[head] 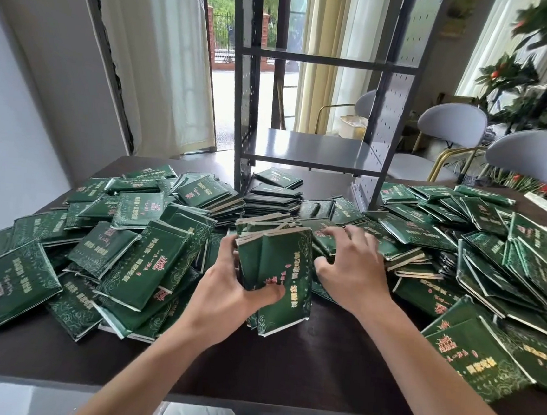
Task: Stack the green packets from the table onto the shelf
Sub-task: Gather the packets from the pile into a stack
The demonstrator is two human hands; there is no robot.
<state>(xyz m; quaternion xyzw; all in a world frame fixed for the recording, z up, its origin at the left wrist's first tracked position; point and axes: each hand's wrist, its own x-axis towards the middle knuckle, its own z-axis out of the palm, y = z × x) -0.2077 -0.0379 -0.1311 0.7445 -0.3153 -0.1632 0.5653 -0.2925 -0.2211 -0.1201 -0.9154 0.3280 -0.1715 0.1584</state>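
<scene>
The left hand (225,289) grips a bundle (273,267) of green packets stood on edge, thumb across the near face and fingers curled round the far left side. The bundle's lower edge is at the table (184,375), and its top leans slightly away from the person.

The right hand (352,270) is just right of the bundle, palm down, fingers spread and bent like claws over the loose packets there. The fingertips touch or nearly touch those packets; I cannot tell whether any packet is pinched.

Loose packets (128,261) lie heaped on both sides of the hands: a wide pile left of the left hand, and another (492,259) right of the right hand, running to the table's edge. A low, neater stack (272,200) sits just beyond the bundle.

Past both hands the shelf (310,151) stands on the far part of the table, its grey boards bare. One packet (278,178) lies flat between its legs.

Chairs (451,123) stand beyond the right hand, behind the table.
</scene>
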